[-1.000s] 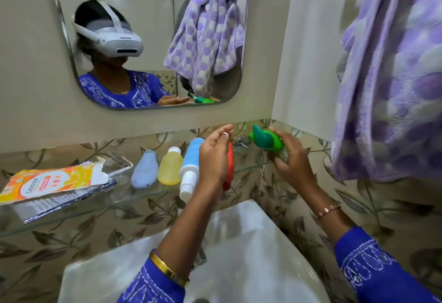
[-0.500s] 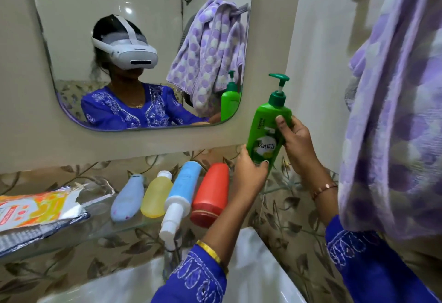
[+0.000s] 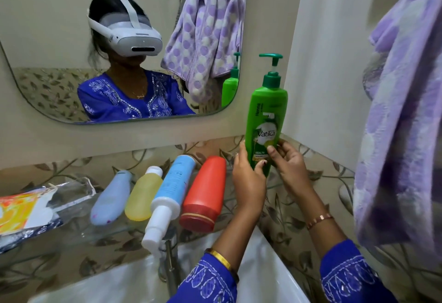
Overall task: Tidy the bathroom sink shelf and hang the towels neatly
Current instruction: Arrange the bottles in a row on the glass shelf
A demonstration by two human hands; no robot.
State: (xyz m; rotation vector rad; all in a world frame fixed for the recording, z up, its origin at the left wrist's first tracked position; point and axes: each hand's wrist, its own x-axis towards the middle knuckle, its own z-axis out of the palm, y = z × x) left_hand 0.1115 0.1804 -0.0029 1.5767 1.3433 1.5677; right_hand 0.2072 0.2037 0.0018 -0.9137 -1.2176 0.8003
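A tall green pump bottle [image 3: 266, 116] stands upright at the right end of the glass shelf [image 3: 79, 228], in the corner. My left hand [image 3: 248, 178] and my right hand [image 3: 290, 166] both grip its lower part. Lying side by side on the shelf to the left are a red bottle [image 3: 203, 192], a blue and white spray bottle [image 3: 171, 192], a yellow bottle [image 3: 143, 197] and a pale blue bottle [image 3: 111, 198]. A purple dotted towel [image 3: 401, 123] hangs bunched at the far right.
An orange and white packet [image 3: 21, 209] and clear wrapping lie at the shelf's left end. Below is the white sink [image 3: 260, 266] with a metal tap [image 3: 169, 264]. The mirror [image 3: 47, 27] above reflects the person, the towel and the green bottle.
The green bottle went from lying on its side to upright. My right hand slid from its upper body down to its base, and the bottle has come lower toward the shelf.
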